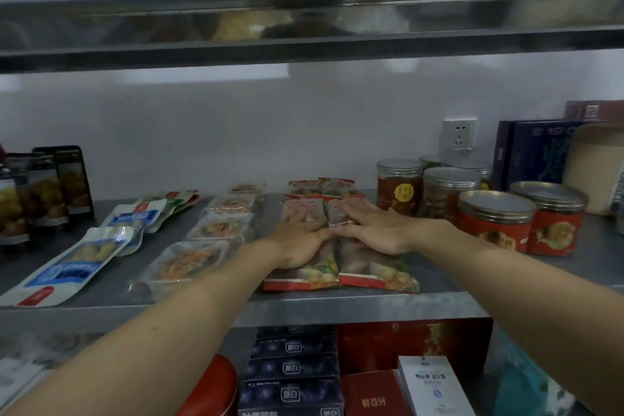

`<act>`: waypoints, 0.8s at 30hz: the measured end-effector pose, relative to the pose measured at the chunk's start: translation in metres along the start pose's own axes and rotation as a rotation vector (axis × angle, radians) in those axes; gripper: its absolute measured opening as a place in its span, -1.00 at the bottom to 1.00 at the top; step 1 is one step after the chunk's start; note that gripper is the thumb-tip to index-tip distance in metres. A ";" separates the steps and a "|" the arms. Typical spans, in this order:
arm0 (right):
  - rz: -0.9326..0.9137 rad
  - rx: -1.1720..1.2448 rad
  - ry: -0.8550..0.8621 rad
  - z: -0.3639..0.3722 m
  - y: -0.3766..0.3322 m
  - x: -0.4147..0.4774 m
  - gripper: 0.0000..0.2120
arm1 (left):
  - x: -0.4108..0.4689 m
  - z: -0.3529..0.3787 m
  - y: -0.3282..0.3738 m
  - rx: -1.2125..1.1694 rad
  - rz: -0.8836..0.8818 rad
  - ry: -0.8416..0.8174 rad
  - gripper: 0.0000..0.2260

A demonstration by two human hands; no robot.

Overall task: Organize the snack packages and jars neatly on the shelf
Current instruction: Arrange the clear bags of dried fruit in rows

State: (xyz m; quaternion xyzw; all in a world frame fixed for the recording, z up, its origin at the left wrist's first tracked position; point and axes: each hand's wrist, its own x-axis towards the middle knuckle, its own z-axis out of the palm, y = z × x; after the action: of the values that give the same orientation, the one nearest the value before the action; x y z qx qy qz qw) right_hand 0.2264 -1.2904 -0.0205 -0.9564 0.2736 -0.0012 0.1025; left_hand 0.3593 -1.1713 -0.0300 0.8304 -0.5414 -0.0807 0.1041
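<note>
left hand (297, 240) and right hand (371, 230) lie flat and open, gripping nothing, on the red packets (341, 267); best press evenly, edges aligned.

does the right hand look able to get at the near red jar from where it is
Probably yes. The right hand lies flat on the red snack packages, and the near red jar stands just to its right with bare shelf between and nothing blocking it.

A plain white wall (236, 132) stood behind the metal shelving (337, 309), with a white wall socket (458, 135) at two o'clock; light was dim
</note>
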 end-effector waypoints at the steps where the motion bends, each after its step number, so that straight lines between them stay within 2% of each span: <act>1: 0.005 0.023 -0.021 0.002 0.000 0.003 -0.26 | 0.002 0.001 0.000 0.005 0.008 -0.018 -0.51; 5: 0.013 0.047 -0.024 0.006 0.003 0.004 -0.34 | 0.004 0.002 0.001 0.003 0.034 -0.029 -0.54; 11: 0.004 0.044 -0.017 0.003 0.001 0.002 -0.33 | 0.000 -0.002 0.002 0.011 0.073 -0.047 -0.52; 15: -0.017 0.065 0.068 -0.005 0.002 0.008 -0.32 | 0.008 -0.016 -0.003 -0.073 0.079 0.097 -0.46; 18: -0.033 0.024 0.133 -0.015 0.004 0.023 -0.37 | 0.022 -0.034 -0.011 0.000 0.061 0.122 -0.48; 24: -0.031 -0.013 0.085 -0.026 0.001 0.081 -0.42 | 0.073 -0.046 -0.033 0.175 0.079 0.065 -0.49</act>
State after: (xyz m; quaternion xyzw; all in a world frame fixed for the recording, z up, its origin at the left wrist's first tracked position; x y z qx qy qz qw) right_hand 0.2935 -1.3389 0.0008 -0.9602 0.2628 -0.0418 0.0845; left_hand 0.4291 -1.2210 0.0040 0.8165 -0.5750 -0.0019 0.0517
